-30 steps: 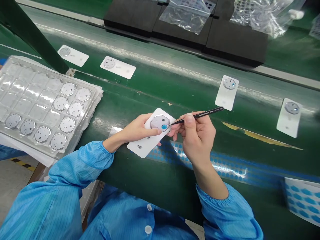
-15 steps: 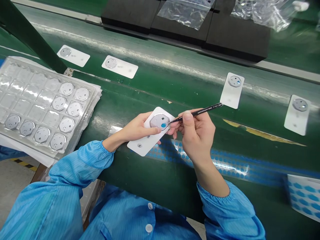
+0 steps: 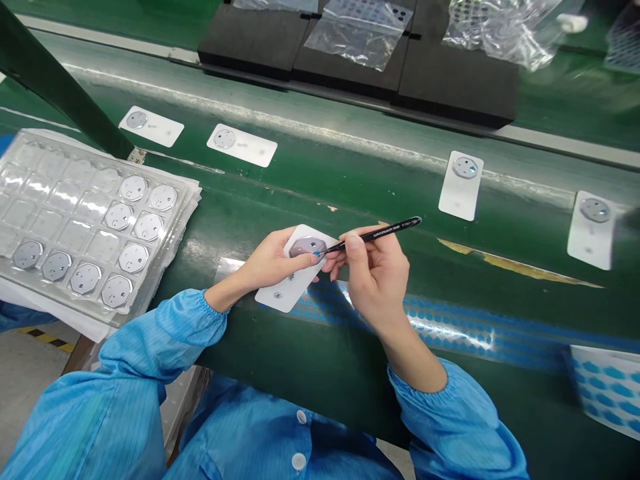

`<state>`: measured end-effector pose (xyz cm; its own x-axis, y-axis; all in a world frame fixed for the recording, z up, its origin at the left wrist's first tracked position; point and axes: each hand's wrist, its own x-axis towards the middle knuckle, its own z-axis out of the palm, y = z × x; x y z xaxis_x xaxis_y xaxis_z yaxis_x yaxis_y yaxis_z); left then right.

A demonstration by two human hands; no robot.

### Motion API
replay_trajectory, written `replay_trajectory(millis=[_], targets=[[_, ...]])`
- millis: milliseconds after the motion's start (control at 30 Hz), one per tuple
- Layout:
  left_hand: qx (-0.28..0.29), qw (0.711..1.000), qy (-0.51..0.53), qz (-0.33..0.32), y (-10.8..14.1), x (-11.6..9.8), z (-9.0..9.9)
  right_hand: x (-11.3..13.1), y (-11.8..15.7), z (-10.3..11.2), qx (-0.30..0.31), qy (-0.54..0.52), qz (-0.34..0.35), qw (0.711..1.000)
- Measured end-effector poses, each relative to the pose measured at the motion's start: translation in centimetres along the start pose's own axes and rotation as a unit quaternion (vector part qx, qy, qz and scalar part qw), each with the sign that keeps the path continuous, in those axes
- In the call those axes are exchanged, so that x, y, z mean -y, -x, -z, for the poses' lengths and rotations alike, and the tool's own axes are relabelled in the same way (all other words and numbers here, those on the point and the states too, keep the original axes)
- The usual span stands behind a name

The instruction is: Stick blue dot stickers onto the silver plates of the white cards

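The white, round-cornered flat plate [image 3: 295, 287] lies between the hands: at its left side the left hand [image 3: 270, 261] pinches it; at its right the right hand [image 3: 377, 273] pinches a slim black pointed tool [image 3: 387, 231], tip by the plate's grey faceted disc [image 3: 306, 245].

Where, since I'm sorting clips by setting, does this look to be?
Probably a factory assembly line: white panels lie spaced along a green work surface, a clear compartment tray holds silvery discs, and the blue sleeves look like workwear.
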<state>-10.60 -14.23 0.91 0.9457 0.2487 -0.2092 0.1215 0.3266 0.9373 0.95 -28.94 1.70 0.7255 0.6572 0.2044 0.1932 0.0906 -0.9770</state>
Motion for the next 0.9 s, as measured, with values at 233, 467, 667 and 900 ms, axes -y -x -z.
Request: replay_trajectory(millis=[233,467,667,900], targets=[[-0.039,0.992,0.111,0.038,0.2,0.5,-0.8,0.3,-0.2,-0.2,-0.132,-0.022,0.090,0.987],[-0.097,0.984,0.148,-0.020,-0.1,1.4,-0.8,-0.4,0.1,-0.7,0.002,-0.005,-0.057,0.998],[-0.067,0.993,0.081,-0.052,-0.1,2.6,-0.6,-0.9,0.4,-1.3,0.060,-0.086,-0.162,0.981],[-0.090,0.993,0.019,-0.071,0.9,1.9,-1.1,-1.1,0.5,-2.6,0.001,-0.105,-0.120,0.987]])
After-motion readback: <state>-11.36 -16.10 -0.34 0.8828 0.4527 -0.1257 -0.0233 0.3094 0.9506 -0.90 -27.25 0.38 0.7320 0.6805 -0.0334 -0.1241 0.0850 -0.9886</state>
